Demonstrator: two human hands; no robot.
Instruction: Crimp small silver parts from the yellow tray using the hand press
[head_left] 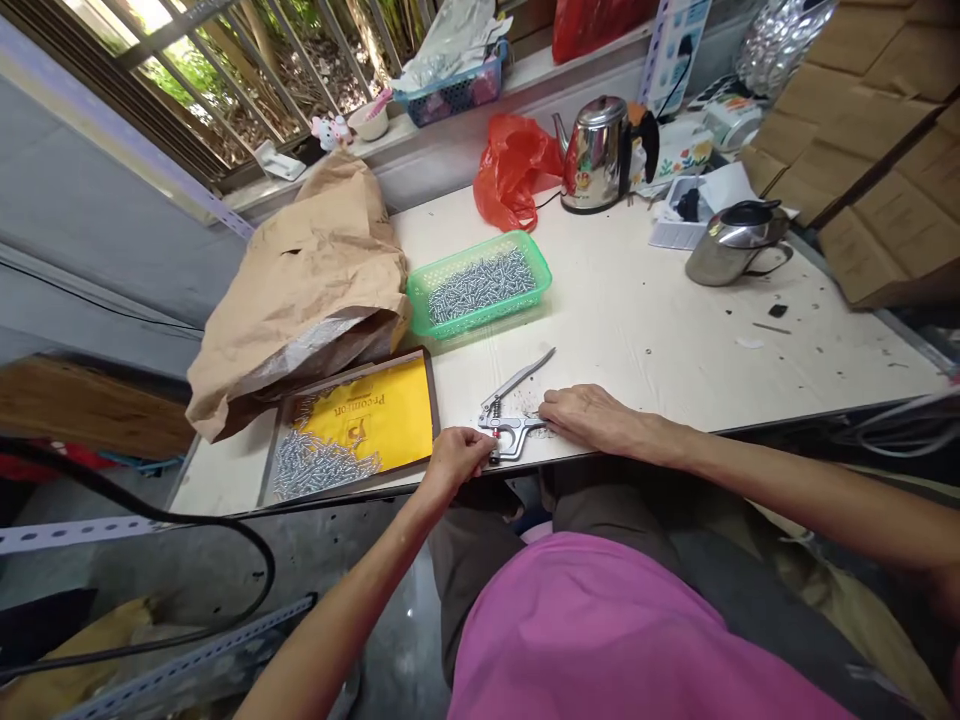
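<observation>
Left hand [460, 452], right hand [589, 415] flank metal tool [517, 424].

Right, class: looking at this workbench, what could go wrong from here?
The left hand might get pinched: its fingers are at the silver metal lever tool, whose long lever stands raised.

The brown-rimmed rectangular tray lies along the front edge of the white table, so a knock could spill its small silver metal pieces.

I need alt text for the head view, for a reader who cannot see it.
A person's left hand and right hand are on opposite sides of a silver lever tool on a white table. A green basket and a tray hold small metal pieces.
</observation>
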